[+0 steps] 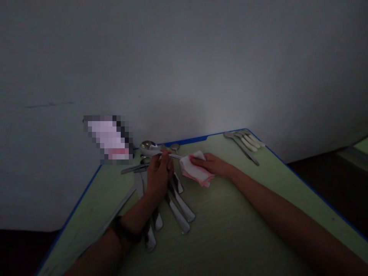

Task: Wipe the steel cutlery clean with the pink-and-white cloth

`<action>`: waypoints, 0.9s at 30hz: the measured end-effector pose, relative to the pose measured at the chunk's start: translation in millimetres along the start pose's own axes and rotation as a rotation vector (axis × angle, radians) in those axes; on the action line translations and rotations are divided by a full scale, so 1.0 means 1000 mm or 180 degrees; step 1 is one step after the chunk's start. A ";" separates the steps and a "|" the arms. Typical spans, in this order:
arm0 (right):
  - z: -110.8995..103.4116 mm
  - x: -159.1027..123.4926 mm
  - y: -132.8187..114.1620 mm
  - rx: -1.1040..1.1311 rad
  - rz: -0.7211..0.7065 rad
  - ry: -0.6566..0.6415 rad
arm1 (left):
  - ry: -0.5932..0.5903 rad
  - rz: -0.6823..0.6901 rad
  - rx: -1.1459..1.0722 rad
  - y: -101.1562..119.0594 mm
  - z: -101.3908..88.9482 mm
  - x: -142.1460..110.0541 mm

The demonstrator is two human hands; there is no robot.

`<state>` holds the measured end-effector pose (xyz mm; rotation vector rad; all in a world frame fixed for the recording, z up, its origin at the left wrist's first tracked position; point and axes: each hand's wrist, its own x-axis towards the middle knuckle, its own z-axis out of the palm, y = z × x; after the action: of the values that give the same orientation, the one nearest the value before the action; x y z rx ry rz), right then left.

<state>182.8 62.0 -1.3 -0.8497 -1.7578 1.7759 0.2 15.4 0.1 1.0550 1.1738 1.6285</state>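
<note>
My left hand (pixel 159 172) pinches a large metal spoon (pixel 148 148) near its neck, with the bowl pointing left. The spoon's handle runs right into a folded white and pink cloth (pixel 198 170). Closed on that cloth is my right hand (pixel 214 164); the handle's far end is hidden there. Beneath my left hand and forearm lie several metal utensils with broad shiny handles (pixel 179 216), partly covered by the arm. A smaller spoon (pixel 174 147) rests behind my left hand.
At the table's back right corner lie a metal utensil (pixel 244 149) and several pieces with white handles (pixel 250 143). The pale green table (pixel 230 230) has a blue edge and stands against a grey wall (pixel 184 69). A blurred-out object (pixel 107 136) is at the back left.
</note>
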 end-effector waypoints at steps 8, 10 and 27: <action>0.001 -0.002 -0.002 0.0056 0.0078 -0.0008 | 0.0016 0.0063 -0.0084 0.000 -0.002 0.001; 0.001 -0.003 -0.003 0.0006 0.0121 -0.0058 | 0.0055 0.0076 -0.0022 -0.001 -0.002 0.001; 0.001 -0.003 -0.005 -0.0079 0.0142 -0.0098 | -0.0111 0.0106 0.0155 0.005 -0.001 -0.001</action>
<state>183.7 59.1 3.6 -0.8827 -1.7973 1.8081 -1.5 13.2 4.5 1.1351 1.1839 1.6080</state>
